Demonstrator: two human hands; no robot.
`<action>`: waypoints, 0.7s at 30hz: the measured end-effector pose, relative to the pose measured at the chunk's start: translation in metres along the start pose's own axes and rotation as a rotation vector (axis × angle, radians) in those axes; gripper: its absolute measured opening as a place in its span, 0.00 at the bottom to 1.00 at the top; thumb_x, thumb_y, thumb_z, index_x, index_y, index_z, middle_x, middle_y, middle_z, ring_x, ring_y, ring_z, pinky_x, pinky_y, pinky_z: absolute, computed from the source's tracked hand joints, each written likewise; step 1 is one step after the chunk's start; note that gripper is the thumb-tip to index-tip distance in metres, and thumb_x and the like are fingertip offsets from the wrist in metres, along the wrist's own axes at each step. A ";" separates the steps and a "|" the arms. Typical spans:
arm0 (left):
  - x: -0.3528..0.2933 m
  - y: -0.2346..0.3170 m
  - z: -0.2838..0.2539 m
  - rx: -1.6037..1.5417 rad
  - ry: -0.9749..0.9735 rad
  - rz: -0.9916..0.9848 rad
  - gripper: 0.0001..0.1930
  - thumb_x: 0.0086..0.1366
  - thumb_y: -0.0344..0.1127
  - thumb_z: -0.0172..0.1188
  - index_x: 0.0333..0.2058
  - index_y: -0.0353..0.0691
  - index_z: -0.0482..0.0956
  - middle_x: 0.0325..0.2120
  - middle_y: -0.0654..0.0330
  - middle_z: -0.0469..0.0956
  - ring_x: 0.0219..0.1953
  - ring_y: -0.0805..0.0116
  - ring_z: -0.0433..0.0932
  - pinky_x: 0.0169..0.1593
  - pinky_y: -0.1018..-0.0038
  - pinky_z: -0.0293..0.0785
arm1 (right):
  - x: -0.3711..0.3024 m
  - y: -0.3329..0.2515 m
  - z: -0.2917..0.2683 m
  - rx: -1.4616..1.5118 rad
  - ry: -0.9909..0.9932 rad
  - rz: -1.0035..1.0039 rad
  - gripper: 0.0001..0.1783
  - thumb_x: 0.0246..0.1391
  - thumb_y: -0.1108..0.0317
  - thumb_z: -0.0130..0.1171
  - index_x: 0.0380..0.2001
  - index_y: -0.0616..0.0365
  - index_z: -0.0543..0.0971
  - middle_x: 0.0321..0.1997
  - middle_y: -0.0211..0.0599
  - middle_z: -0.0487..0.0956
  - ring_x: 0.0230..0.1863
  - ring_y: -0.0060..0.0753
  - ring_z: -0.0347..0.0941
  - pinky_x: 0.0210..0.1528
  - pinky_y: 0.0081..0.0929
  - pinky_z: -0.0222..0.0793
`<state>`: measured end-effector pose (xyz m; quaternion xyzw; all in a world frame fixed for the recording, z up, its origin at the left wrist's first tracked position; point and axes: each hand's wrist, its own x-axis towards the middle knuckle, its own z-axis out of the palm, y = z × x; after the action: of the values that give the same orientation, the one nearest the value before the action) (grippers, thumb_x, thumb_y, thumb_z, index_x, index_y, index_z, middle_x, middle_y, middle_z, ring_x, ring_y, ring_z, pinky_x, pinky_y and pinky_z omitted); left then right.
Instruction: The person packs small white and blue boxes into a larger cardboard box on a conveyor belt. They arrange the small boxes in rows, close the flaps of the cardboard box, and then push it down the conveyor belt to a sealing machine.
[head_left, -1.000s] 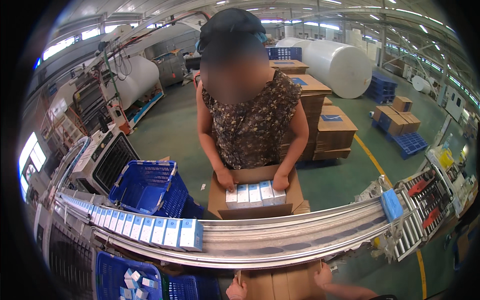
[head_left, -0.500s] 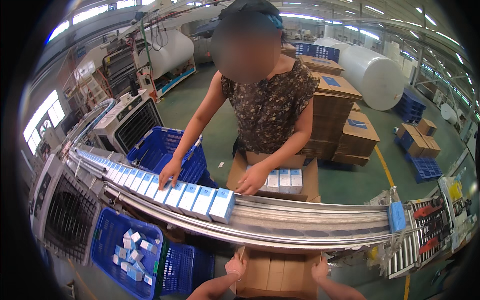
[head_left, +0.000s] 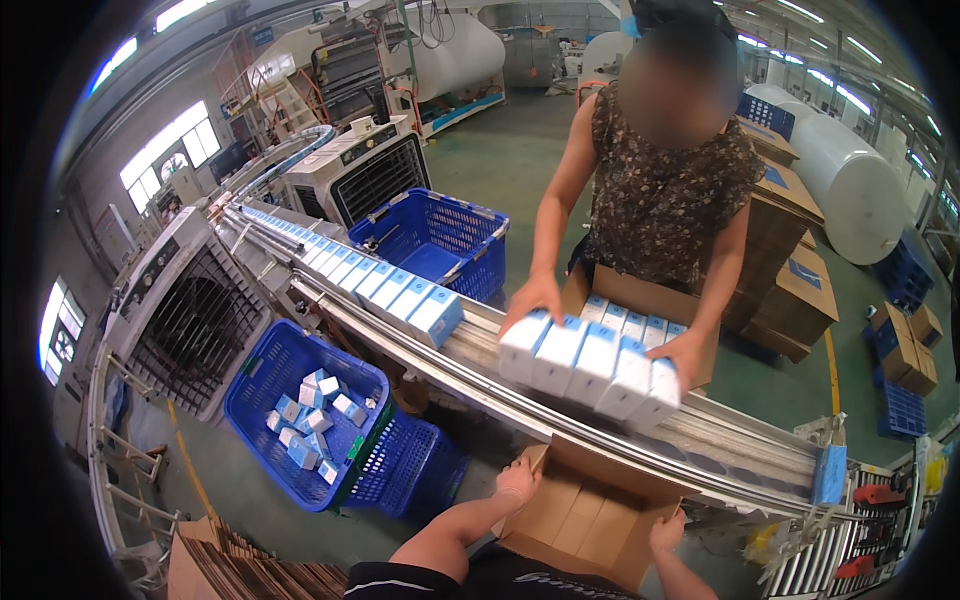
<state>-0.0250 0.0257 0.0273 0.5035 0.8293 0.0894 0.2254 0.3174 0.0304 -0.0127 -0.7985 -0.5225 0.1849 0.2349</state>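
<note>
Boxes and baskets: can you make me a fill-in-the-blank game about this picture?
1. My left hand and right hand hold the rim of an open ____ box.
2. The baskets on the floor are ____ in colour.
3. The person across the conveyor lifts a row of small boxes with ____ hands.

Missing words: cardboard; blue; both

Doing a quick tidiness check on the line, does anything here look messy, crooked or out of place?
Mostly orderly. The small white-and-blue boxes in the blue basket below the conveyor lie jumbled at odd angles, unlike the neat row of boxes on the belt. My left hand and right hand hold the open carton.
</note>
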 end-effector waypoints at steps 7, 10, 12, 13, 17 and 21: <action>0.012 -0.002 0.001 0.007 0.014 0.044 0.21 0.59 0.47 0.52 0.45 0.38 0.67 0.40 0.48 0.72 0.45 0.50 0.71 0.46 0.60 0.70 | 0.000 0.000 0.002 -0.015 0.022 -0.037 0.27 0.42 0.73 0.57 0.49 0.65 0.65 0.48 0.56 0.70 0.48 0.57 0.67 0.51 0.44 0.63; 0.008 -0.007 0.006 0.021 0.033 0.028 0.22 0.58 0.47 0.53 0.46 0.40 0.67 0.40 0.49 0.73 0.45 0.51 0.71 0.46 0.60 0.71 | 0.002 -0.002 0.003 -0.051 -0.003 -0.008 0.26 0.42 0.71 0.57 0.48 0.62 0.67 0.46 0.54 0.72 0.46 0.56 0.69 0.49 0.44 0.66; 0.009 -0.006 0.007 0.030 0.042 0.021 0.22 0.58 0.47 0.53 0.46 0.40 0.67 0.40 0.49 0.73 0.45 0.51 0.72 0.46 0.60 0.71 | 0.001 -0.015 -0.004 -0.054 -0.015 0.034 0.26 0.42 0.71 0.57 0.48 0.61 0.67 0.46 0.52 0.72 0.46 0.55 0.69 0.49 0.44 0.66; 0.008 -0.005 0.005 0.030 0.043 0.025 0.22 0.57 0.47 0.53 0.46 0.40 0.67 0.40 0.50 0.73 0.45 0.52 0.72 0.46 0.60 0.71 | 0.000 -0.021 -0.008 -0.061 -0.021 0.056 0.26 0.42 0.71 0.57 0.49 0.61 0.67 0.46 0.52 0.72 0.46 0.55 0.69 0.49 0.43 0.66; 0.010 -0.003 0.007 0.005 0.059 0.030 0.24 0.56 0.46 0.54 0.49 0.40 0.67 0.41 0.50 0.73 0.45 0.51 0.72 0.46 0.60 0.70 | 0.001 -0.022 -0.013 -0.075 -0.054 0.102 0.28 0.44 0.68 0.57 0.51 0.60 0.65 0.47 0.51 0.71 0.47 0.54 0.69 0.49 0.42 0.66; 0.012 -0.004 0.010 0.005 0.035 0.036 0.24 0.57 0.46 0.54 0.49 0.40 0.66 0.41 0.49 0.73 0.45 0.50 0.72 0.46 0.60 0.70 | 0.000 -0.022 -0.014 -0.086 -0.039 0.117 0.25 0.45 0.68 0.55 0.49 0.58 0.66 0.46 0.51 0.72 0.46 0.54 0.69 0.48 0.44 0.66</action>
<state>-0.0283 0.0337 0.0139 0.5174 0.8241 0.1000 0.2078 0.3081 0.0355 0.0111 -0.8333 -0.4869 0.1910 0.1790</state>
